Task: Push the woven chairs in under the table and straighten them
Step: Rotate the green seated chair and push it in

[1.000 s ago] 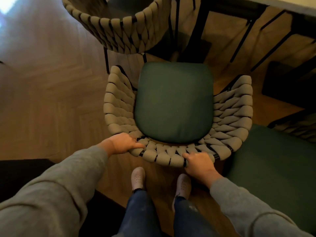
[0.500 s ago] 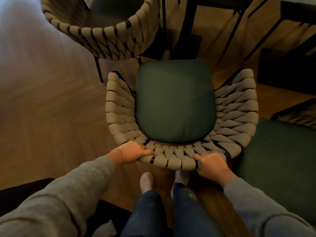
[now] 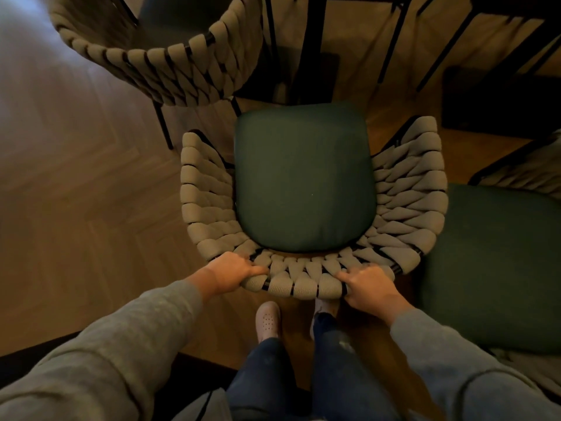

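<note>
A woven chair (image 3: 206,208) with a beige rope back and a dark green seat cushion (image 3: 303,180) stands directly below me, its front pointing toward the table legs (image 3: 315,47) at the top. My left hand (image 3: 232,273) grips the rear rim of the backrest at its left side. My right hand (image 3: 368,285) grips the same rim at its right side, thumb on top. The tabletop itself is out of the frame.
A second woven chair (image 3: 170,62) stands at the upper left, close to the first. A third chair's green seat (image 3: 491,262) is at the right, almost touching it. Thin black legs (image 3: 443,41) cross the top. My feet (image 3: 267,323) stand just behind the backrest on wooden floor.
The chair has slid forward toward the table legs, and I have stepped after it with both hands still holding the backrest. The left neighbour chair now sits closer.
</note>
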